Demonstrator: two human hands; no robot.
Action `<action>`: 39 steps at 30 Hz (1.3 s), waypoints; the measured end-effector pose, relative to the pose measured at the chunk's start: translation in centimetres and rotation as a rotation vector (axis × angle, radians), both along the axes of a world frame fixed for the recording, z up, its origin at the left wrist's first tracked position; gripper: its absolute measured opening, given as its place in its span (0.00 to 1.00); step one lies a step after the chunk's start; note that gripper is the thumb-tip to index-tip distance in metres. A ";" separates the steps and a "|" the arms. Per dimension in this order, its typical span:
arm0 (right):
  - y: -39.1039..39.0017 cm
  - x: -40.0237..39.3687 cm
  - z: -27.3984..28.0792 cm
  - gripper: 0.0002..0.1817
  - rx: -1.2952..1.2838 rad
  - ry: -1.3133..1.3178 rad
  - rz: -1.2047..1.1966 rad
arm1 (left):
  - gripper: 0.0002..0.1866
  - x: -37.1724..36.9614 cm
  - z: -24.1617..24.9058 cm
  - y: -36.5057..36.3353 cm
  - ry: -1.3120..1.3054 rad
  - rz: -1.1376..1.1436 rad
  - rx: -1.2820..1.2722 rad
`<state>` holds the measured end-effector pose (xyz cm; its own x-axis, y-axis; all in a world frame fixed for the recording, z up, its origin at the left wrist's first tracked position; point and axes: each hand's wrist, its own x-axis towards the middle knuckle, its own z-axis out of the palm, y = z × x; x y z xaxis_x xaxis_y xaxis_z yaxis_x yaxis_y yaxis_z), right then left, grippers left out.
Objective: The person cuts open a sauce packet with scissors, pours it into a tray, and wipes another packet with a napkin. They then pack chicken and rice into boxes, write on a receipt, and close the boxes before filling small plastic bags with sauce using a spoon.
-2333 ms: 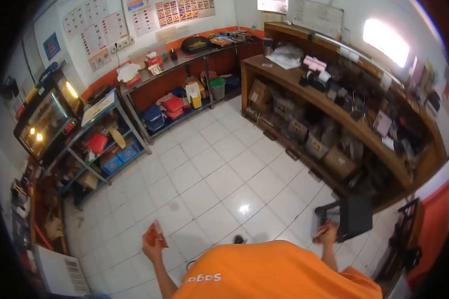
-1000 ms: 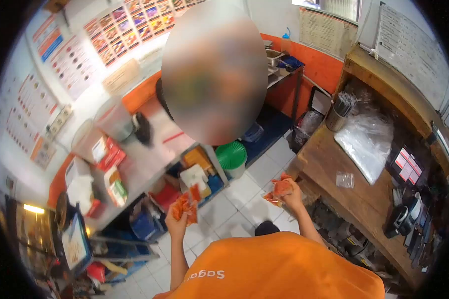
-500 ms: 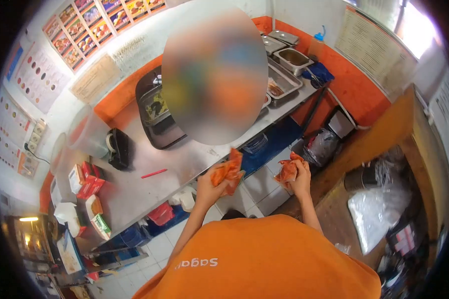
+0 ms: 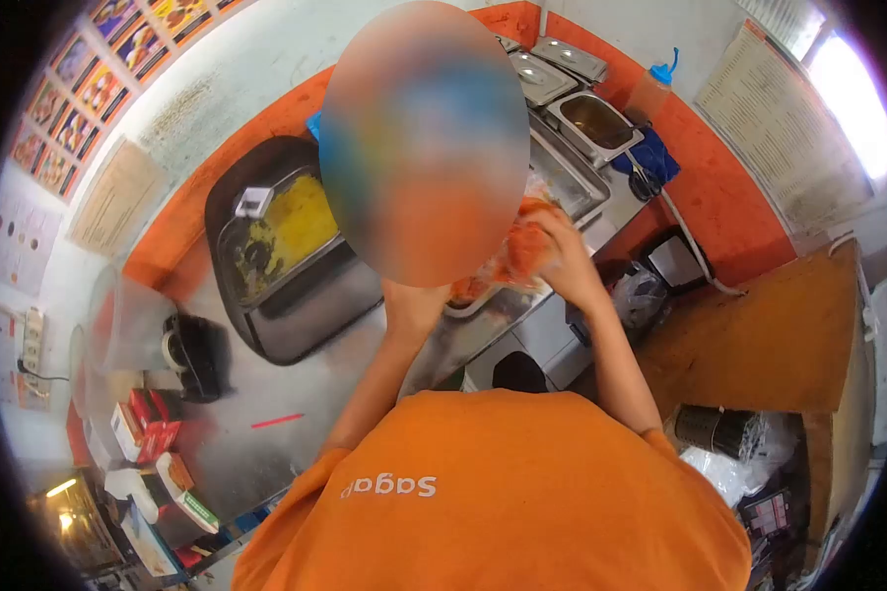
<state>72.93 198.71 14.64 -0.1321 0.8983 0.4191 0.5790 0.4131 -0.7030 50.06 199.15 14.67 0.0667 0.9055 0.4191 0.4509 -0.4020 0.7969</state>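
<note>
My right hand (image 4: 568, 266) grips a clear plastic bag (image 4: 525, 254) smeared orange-red inside, held over the counter's front edge. Below it lies a metal tray (image 4: 460, 310) with orange-red food, partly covered by the bag and the blurred oval. My left hand (image 4: 414, 307) reaches to the left side of that tray; its fingers are hidden behind the blur, so I cannot tell what it holds. Behind the bag stands a larger steel pan (image 4: 589, 197).
A black case with a metal tray of yellow food (image 4: 304, 219) sits left on the steel counter (image 4: 315, 389). Lidded pans (image 4: 542, 77), a squeeze bottle (image 4: 650, 94) and tongs (image 4: 644, 182) are at back right. A tape dispenser (image 4: 195, 357) and red boxes (image 4: 150, 424) stand left.
Both hands have moved forward from above the floor to the counter. The orange-red bag in my right hand is now over the tray; the one in my left has gone out of sight.
</note>
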 end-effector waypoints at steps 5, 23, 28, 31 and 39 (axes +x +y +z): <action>7.4 -2.8 -8.7 0.42 -0.231 -0.432 0.039 | 0.30 2.8 -5.0 4.0 0.408 0.050 -0.144; 14.5 32.5 -10.8 0.19 -0.169 -0.632 -0.604 | 0.18 2.9 -6.1 4.5 0.231 0.426 -0.396; 16.8 30.8 -10.5 0.28 -0.419 -0.688 -0.600 | 0.13 3.0 -3.4 5.2 0.196 0.566 -0.364; 16.9 30.0 -10.6 0.30 -0.379 -0.701 -0.603 | 0.17 4.7 -0.5 6.1 0.345 0.451 -0.134; 11.1 30.4 -7.5 0.28 -0.391 -0.683 -0.718 | 0.12 2.4 -3.5 7.9 -0.361 0.329 -0.265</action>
